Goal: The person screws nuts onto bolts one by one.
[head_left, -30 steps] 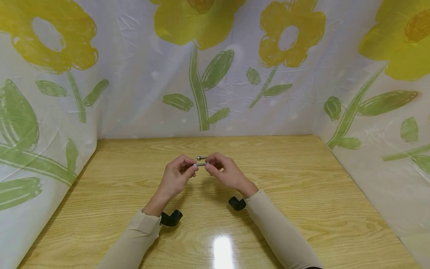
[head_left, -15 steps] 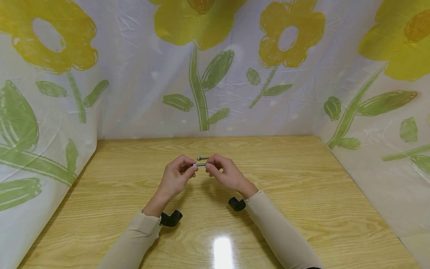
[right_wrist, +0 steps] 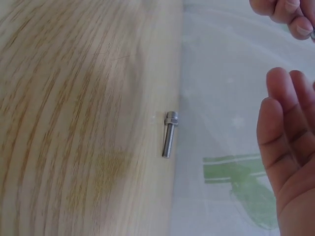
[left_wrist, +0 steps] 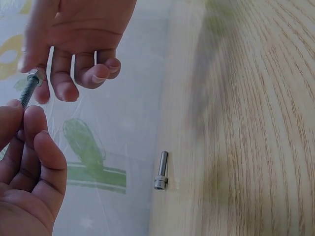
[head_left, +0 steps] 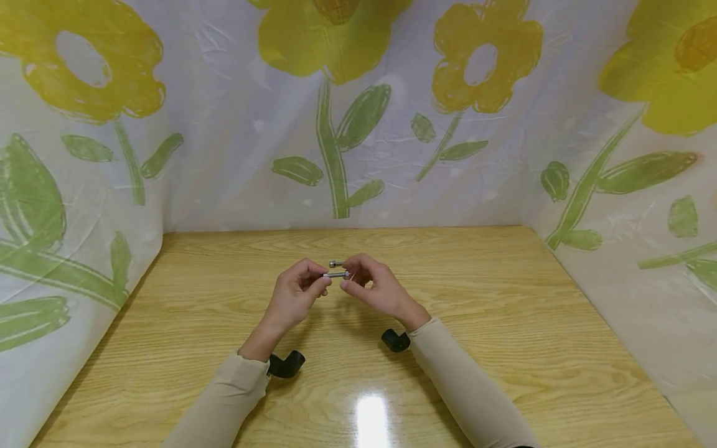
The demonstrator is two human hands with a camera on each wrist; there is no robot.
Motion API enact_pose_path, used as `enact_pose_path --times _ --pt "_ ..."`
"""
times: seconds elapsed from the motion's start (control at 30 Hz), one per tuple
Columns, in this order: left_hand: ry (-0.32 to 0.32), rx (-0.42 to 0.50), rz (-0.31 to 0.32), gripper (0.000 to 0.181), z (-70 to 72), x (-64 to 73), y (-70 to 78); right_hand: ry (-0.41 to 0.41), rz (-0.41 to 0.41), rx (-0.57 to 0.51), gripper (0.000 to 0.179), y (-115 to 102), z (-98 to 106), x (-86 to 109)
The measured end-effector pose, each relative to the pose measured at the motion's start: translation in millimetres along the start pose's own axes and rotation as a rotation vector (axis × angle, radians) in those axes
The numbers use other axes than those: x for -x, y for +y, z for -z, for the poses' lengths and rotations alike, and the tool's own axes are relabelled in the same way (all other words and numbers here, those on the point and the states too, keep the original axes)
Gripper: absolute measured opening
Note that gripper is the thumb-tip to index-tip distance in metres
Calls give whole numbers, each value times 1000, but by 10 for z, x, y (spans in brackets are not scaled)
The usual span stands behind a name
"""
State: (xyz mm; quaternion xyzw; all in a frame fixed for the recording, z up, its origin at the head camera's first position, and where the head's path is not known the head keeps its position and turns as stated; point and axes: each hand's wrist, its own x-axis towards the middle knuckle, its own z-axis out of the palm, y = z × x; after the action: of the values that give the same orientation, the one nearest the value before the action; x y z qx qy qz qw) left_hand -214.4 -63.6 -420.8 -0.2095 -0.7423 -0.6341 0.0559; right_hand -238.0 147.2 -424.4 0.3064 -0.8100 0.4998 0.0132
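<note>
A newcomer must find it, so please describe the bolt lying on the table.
Find the wooden table, then look beyond the left hand and right hand, toward the flowered cloth. There, a silvery bolt lies flat. Unlike the raised bolt, which the left hand pinches, it is not held.

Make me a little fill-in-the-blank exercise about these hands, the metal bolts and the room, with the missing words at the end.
1. Of the left hand and the right hand, the one pinching the raised bolt is the ____.
2. The raised bolt's visible wider end is nearer the ____ hand.
3. Counting the other bolt lying on the table, there are ____ bolts.
4. Leaves printed on the cloth are ____.

Missing words: left; right; two; green.
</note>
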Motion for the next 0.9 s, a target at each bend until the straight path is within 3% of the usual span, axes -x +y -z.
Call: enact_pose_path --times 0.3,0.5,0.73,0.9 --pt "7 -25 -37 11 1 3 -45 -2 84 -43 14 14 -5 -4" --pt "1 -28 -10 12 11 -1 -3 -20 46 -23 19 10 -3 -19" --pt "-17 -30 -9 11 -11 40 271 -24 -8 -19 24 -8 9 -7" --pt "-12 -20 -6 11 -20 55 283 0 -22 -33 25 -7 -3 1"
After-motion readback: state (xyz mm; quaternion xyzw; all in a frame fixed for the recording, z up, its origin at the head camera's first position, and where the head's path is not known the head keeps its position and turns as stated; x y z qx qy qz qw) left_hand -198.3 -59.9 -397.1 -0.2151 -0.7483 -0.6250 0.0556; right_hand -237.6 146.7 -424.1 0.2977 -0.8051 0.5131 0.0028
